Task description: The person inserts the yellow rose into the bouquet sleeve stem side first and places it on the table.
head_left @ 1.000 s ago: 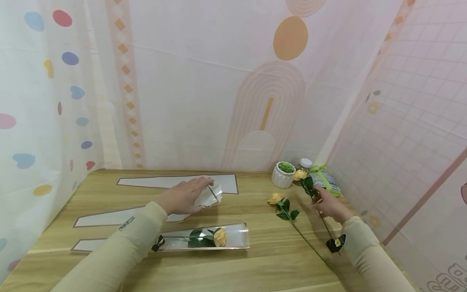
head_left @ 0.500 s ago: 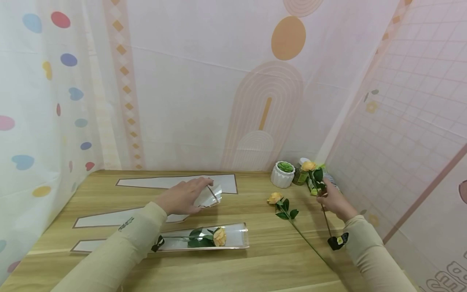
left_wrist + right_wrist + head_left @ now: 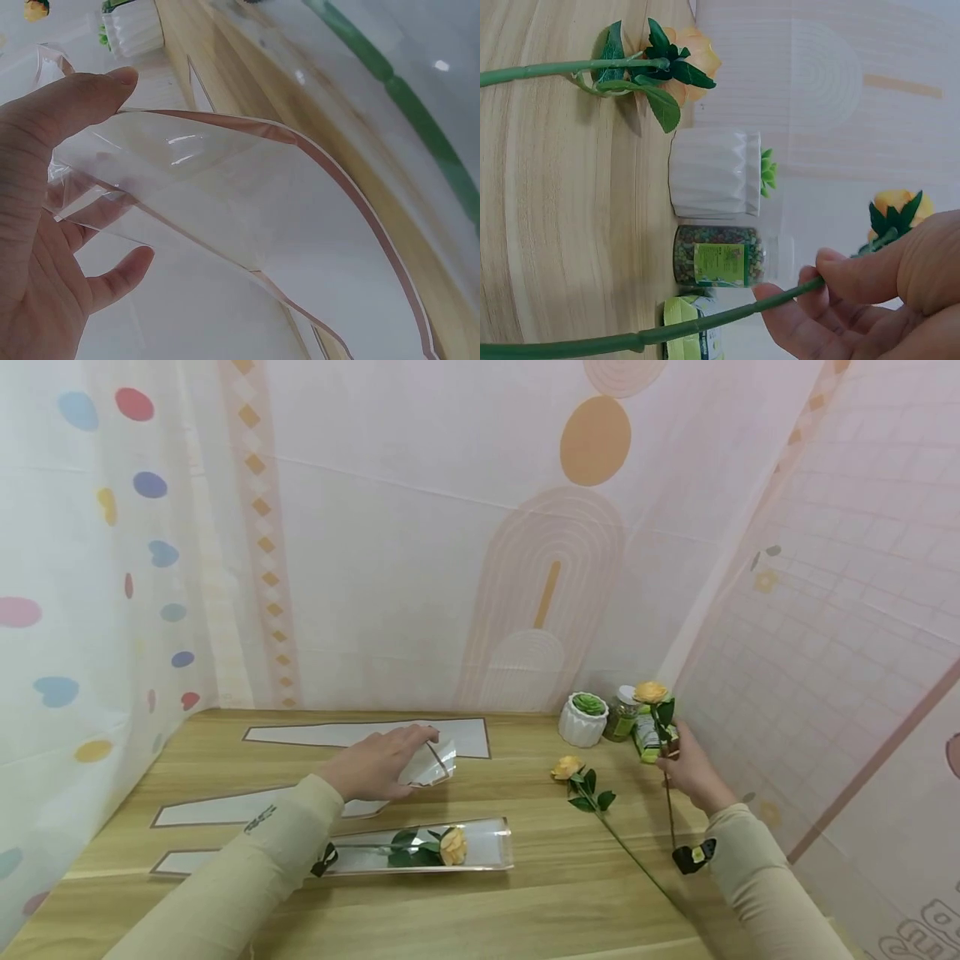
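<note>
My left hand (image 3: 377, 766) holds the mouth of a white, clear-fronted flower sleeve (image 3: 432, 767) with a brown border. In the left wrist view, the thumb lies along the rim of this sleeve (image 3: 300, 195) and fingers show behind the clear film. At the right, my right hand (image 3: 692, 770) pinches the green stem of a yellow artificial rose (image 3: 651, 692), bloom up. That stem (image 3: 705, 322) passes between thumb and fingers in the right wrist view. A second yellow rose (image 3: 567, 767) lies on the table to its left. A third rose (image 3: 452, 847) is inside a sleeve (image 3: 487, 843) in front of my left hand.
Another flat sleeve (image 3: 468, 737) lies at the back of the wooden table (image 3: 420, 910). A white pot with a succulent (image 3: 582, 727), a jar of coloured pebbles (image 3: 720, 255) and a green packet (image 3: 647, 739) stand at the back right, close to the held rose.
The right hand has moved slightly right, and its rose has swung right and up into a more upright pose, uncovering the jar. The left hand keeps its hold on the sleeve.
</note>
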Motion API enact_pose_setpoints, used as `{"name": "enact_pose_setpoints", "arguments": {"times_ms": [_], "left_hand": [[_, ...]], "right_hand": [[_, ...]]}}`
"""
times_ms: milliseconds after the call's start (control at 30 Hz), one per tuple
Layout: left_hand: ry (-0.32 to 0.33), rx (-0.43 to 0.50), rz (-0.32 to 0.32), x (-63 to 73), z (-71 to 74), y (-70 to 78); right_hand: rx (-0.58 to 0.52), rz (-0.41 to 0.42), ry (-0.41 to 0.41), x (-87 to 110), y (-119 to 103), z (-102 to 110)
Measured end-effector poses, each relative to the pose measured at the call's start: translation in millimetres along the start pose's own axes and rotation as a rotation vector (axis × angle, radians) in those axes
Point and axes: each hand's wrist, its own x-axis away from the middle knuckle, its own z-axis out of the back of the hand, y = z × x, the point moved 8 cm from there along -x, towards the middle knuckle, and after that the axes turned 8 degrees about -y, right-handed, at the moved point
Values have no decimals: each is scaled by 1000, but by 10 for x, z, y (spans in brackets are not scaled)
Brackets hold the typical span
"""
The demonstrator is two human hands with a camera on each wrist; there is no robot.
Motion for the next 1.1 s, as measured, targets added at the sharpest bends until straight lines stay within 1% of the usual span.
{"name": "enact_pose_setpoints", "arguments": {"times_ms": [133, 367, 500, 800, 1100], "left_hand": [[-4, 7, -4, -3, -4, 3], [1, 6, 7, -2, -14, -16], [-1, 8, 13, 3, -18, -21], [-6, 20, 8, 1, -4, -9], [-9, 11, 11, -8, -14, -19]], "right_hand": [[-6, -9, 55, -9, 31, 33], [-15, -21, 197, -20, 67, 127], [-8, -32, 247, -10, 76, 165], [43, -19, 314, 13, 25, 209], [86, 1, 325, 21, -121, 166]]}}
